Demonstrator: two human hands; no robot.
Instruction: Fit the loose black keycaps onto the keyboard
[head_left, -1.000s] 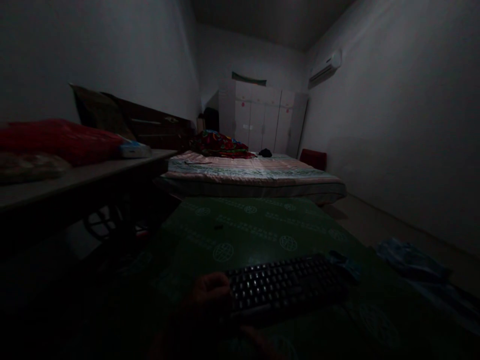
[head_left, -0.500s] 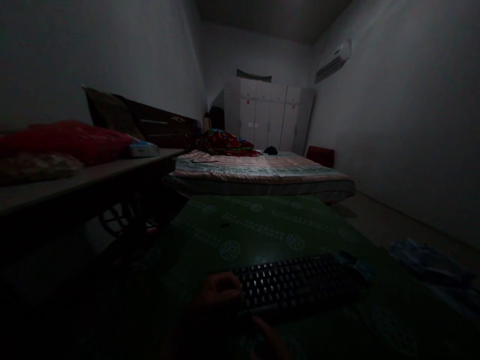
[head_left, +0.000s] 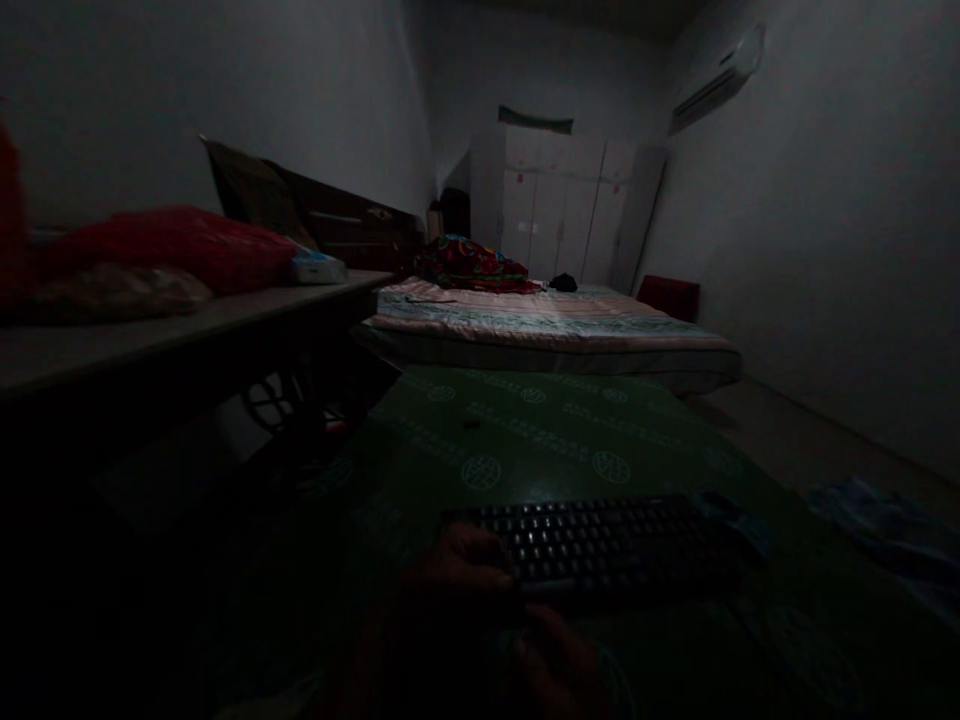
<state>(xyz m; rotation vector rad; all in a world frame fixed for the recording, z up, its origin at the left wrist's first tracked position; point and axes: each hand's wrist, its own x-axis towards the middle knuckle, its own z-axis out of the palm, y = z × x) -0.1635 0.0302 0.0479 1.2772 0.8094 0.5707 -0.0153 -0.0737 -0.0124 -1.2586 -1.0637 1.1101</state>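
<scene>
In dim light a black keyboard (head_left: 600,540) lies across a green patterned tabletop (head_left: 540,440). My left hand (head_left: 461,565) is over the keyboard's left end, its fingers curled and its thumb pointing right. Lower down, in front of the keyboard's near edge, is my right hand (head_left: 559,655), with its fingers bent in and close to the left thumb. Deep shadow hides what is between the fingers of both hands. A crumpled bluish cloth (head_left: 731,522) rests at the keyboard's right end.
To the left, a raised table (head_left: 300,308) carries a red plastic bag (head_left: 187,245) and a small box (head_left: 319,267). A bed (head_left: 555,320) stands beyond the green table, and a wardrobe (head_left: 562,215) behind it. Bluish fabric (head_left: 877,525) lies at the right.
The view has shifted, so the room's contents sit further right and higher. My right hand has come up nearer my left hand, which remains at the keyboard's left end.
</scene>
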